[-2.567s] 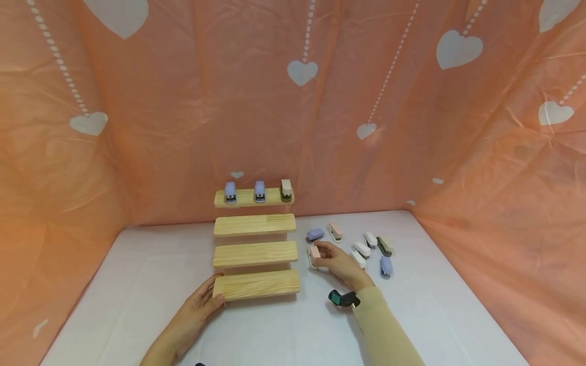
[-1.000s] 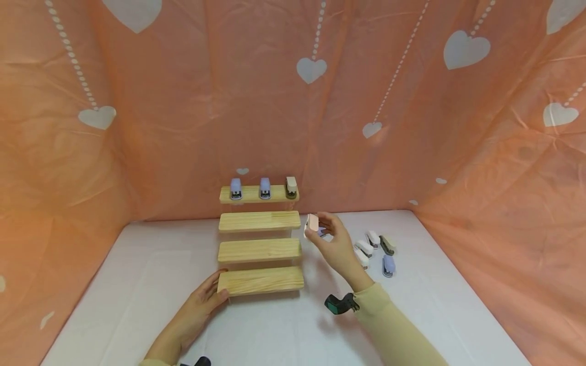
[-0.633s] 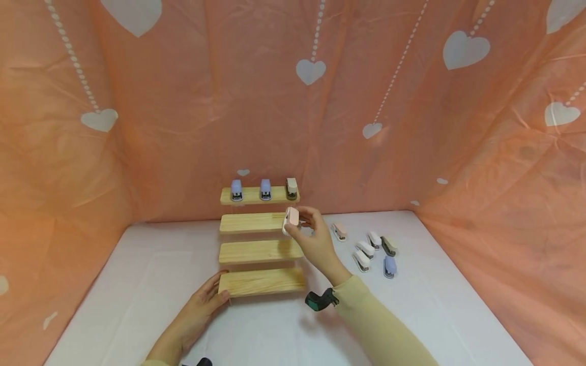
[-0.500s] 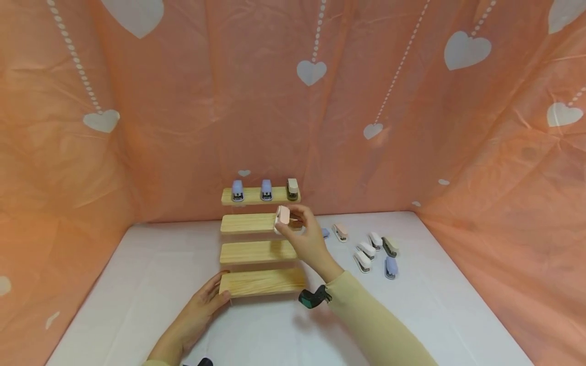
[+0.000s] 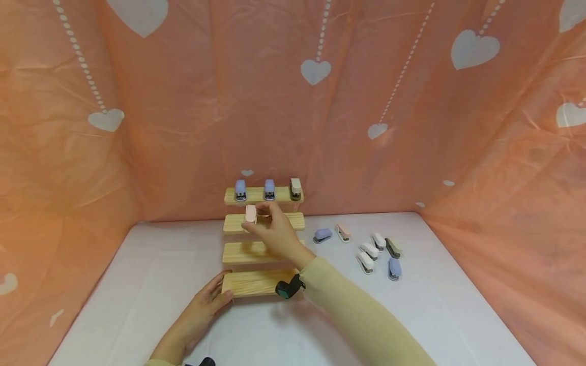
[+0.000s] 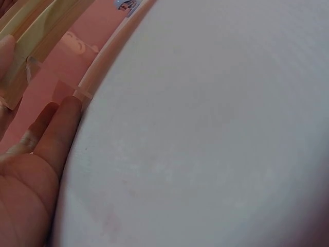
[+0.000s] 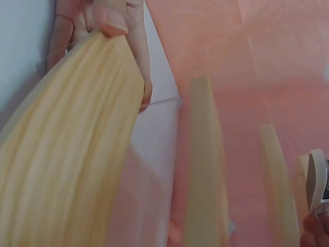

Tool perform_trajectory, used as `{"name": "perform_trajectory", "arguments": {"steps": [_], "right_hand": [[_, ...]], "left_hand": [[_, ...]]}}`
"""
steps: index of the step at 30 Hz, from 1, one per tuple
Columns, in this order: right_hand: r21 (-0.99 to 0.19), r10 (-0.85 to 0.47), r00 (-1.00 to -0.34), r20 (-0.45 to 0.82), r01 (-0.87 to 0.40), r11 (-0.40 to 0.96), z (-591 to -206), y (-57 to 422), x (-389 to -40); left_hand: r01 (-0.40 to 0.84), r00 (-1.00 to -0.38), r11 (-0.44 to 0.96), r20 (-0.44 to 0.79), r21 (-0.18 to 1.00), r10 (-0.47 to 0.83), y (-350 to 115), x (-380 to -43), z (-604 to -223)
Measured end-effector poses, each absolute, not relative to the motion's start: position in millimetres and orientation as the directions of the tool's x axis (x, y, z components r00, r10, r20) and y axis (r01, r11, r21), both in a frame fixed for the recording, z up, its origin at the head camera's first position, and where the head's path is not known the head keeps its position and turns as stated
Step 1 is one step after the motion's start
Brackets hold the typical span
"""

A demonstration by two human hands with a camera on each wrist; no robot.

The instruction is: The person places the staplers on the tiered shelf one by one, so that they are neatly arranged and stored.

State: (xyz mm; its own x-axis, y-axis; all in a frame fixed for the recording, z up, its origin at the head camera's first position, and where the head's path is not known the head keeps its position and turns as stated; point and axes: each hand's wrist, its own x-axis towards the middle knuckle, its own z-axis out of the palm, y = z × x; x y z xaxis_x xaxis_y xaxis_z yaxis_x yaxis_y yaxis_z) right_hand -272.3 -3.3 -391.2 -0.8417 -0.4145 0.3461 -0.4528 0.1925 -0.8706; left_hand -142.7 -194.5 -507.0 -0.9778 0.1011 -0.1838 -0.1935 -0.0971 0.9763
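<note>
1. Orange fabric (image 5: 192, 127) printed with white hearts and dotted strings encloses the back and both sides; a white-covered table (image 5: 110, 310) lies below.
2. Left hand (image 5: 201, 310), at the rack's left side: clamped on the left end of the lowest board (image 5: 256, 282), thumb on top, fingers around the end and beneath, as the right wrist view confirms.
3. Centre: four wooden boards rise in tiers, with clear supports between them. On the top board (image 5: 254, 195) stand, left to right, the first lavender stapler (image 5: 240, 189), the second lavender stapler (image 5: 269, 189) and the cream stapler (image 5: 295, 188), all upright.
4. Pink stapler (image 5: 251, 214): located in front of the second board (image 5: 294, 220), left of its middle. Contact with that board cannot be determined.
5. Right hand (image 5: 278, 233): thumb and fingers pinched together on the pink stapler. Its wrist carries a black device (image 5: 289, 287) beside a beige sleeve (image 5: 361, 310).
6. Right of the rack, loose on the table, left to right: a lavender-topped stapler (image 5: 322, 235), a pale pink stapler (image 5: 343, 233), three white staplers (image 5: 370, 251) close together, and, at the far right, an olive-based stapler (image 5: 393, 247) with a periwinkle stapler (image 5: 394, 269) nearer the viewer.
</note>
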Motion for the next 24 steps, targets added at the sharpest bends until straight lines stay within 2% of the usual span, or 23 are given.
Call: {"name": "perform_trajectory", "arguments": {"steps": [16, 24], "right_hand": [[-0.760, -0.461, -0.827, 0.321, -0.516, 0.395, -388.5, -21.4, -275.6], [-0.509, -0.524, -0.779, 0.345, -0.624, 0.593, -389.1, -13.9, -272.8]], "left_hand": [[-0.180, -0.978, -0.102, -0.167, 0.978, 0.122, -195.6, -141.0, -505.2], [-0.175, -0.979, -0.129, -0.158, 0.976, 0.131, -195.8, -141.0, -505.1]]}}
